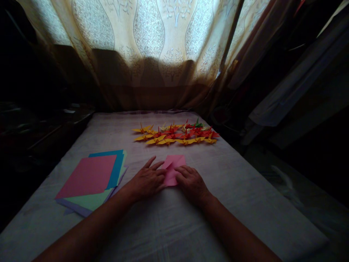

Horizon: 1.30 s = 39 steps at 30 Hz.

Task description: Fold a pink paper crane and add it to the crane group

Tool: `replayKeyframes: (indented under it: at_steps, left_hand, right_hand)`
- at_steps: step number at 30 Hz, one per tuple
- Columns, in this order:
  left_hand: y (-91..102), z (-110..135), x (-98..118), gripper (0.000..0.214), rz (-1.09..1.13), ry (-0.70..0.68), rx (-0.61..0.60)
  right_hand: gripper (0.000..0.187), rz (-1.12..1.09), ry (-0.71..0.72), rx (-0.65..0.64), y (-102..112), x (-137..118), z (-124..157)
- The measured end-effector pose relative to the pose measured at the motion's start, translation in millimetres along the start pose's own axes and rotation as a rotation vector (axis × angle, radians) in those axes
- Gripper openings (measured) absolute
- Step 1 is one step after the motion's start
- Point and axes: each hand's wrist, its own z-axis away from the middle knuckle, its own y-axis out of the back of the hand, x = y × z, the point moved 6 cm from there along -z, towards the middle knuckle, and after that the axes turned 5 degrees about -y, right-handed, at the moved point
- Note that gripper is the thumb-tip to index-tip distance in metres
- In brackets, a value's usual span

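A small piece of folded pink paper (171, 175) lies in front of me, with a raised flap and crease lines across its upper part. At its left edge, my left hand (148, 178) holds it down with the thumb-side fingers, while the outer fingers are spread away. My right hand (192, 182) is curled over the right side of the paper, its fingertips pressed on the surface. The undersides of both hands are hidden. To the left is a stack of square sheets, a pink sheet (88, 174) on top, above a blue sheet (116, 171) and pale green sheets (89, 201).
Several folded paper cranes stand in rows farther back, yellow cranes (167, 142) in front, red cranes (173, 130) and a green crane (197, 123) behind. A pale cloth (234, 203) covers the table. A patterned curtain (148, 32) hangs beyond its far edge.
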Motion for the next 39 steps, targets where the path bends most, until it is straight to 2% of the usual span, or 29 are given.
replayKeyframes:
  at_steps: [3, 6, 9, 11, 14, 17, 20, 23, 25, 27, 31, 34, 37, 39]
  left_hand:
    - [-4.2, -3.0, -15.3, 0.021, -0.09, 0.045, 0.015]
    - [-10.7, 7.1, -28.8, 0.018, -0.103, 0.108, -0.027]
    - [-13.1, 17.2, -31.3, 0.021, -0.096, 0.137, -0.05]
    - [-9.2, 19.3, -26.9, 0.02, -0.11, 0.165, -0.019]
    - [3.9, 13.5, -10.9, 0.019, -0.118, 0.167, 0.099]
    - [13.9, -0.6, 10.2, 0.025, -0.08, 0.033, 0.184]
    - [8.0, -13.0, 13.5, 0.028, -0.047, -0.059, 0.095]
    - [-7.4, -11.5, -3.1, 0.035, -0.042, -0.017, -0.066]
    - [-17.1, -0.5, -15.9, 0.04, -0.036, 0.067, -0.159]
    - [-22.1, 15.1, -21.5, 0.053, -0.031, 0.136, -0.2]
    - [-26.3, 44.2, -11.3, 0.079, -0.053, 0.217, -0.255]
    - [-20.9, 51.3, 0.2, 0.08, -0.089, 0.257, -0.15]
    - [-15.3, 44.9, 5.6, 0.064, -0.114, 0.226, -0.014]
    - [-13.8, 35.7, 2.5, 0.049, -0.103, 0.195, 0.034]
  right_hand:
    - [0.015, -0.021, -0.025, -0.056, 0.3, 8.5, 6.1]
    - [0.019, -0.052, -0.063, -0.095, 1.3, 16.3, 11.8]
    - [0.02, -0.074, -0.124, -0.12, 4.0, 22.4, 16.3]
    - [0.019, -0.089, -0.161, -0.144, 5.0, 24.6, 18.4]
    - [0.019, -0.102, -0.173, -0.154, 4.5, 24.1, 19.3]
    - [0.017, -0.113, -0.12, -0.109, 1.9, 19.0, 18.2]
    - [0.014, -0.126, -0.043, -0.036, 0.0, 12.7, 18.4]
    - [0.012, -0.127, -0.028, -0.011, 0.6, 11.6, 20.6]
    - [0.011, -0.118, -0.083, -0.034, 2.7, 15.5, 21.9]
    - [0.009, -0.11, -0.16, -0.075, 5.8, 20.5, 22.6]
    - [0.01, -0.11, -0.258, -0.169, 10.5, 23.5, 22.0]
    - [0.012, -0.089, -0.313, -0.232, 10.7, 22.2, 22.4]
    - [0.012, -0.042, -0.333, -0.262, 10.2, 20.6, 25.1]
    - [0.013, -0.025, -0.328, -0.266, 9.1, 20.2, 27.5]
